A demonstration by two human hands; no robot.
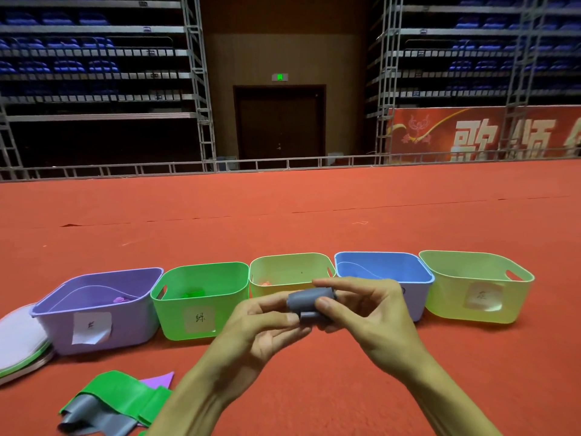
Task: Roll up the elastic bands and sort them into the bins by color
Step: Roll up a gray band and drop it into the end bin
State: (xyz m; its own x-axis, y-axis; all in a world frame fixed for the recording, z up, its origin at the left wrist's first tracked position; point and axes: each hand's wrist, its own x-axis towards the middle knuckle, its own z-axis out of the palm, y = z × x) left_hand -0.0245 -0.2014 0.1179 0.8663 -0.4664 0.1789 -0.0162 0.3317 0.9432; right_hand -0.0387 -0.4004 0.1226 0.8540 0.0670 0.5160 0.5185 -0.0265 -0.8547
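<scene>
A rolled grey elastic band [307,303] is held between both hands in front of the bins. My left hand [261,325] pinches its lower left end; my right hand [364,313] grips its right side with thumb and fingers. Five bins stand in a row on the red carpet: purple [94,322], green [195,309], pale yellow-green [283,269], blue [393,265] and light green [478,291]. A purple roll [120,299] lies in the purple bin, a green roll [195,292] in the green bin, an orange one [265,283] in the third.
Loose unrolled bands lie at the lower left: a green band [122,394], a grey band [85,416] and a purple band [158,379]. A stack of round flat lids or plates [19,347] sits left of the purple bin. A metal rail [283,165] edges the carpet.
</scene>
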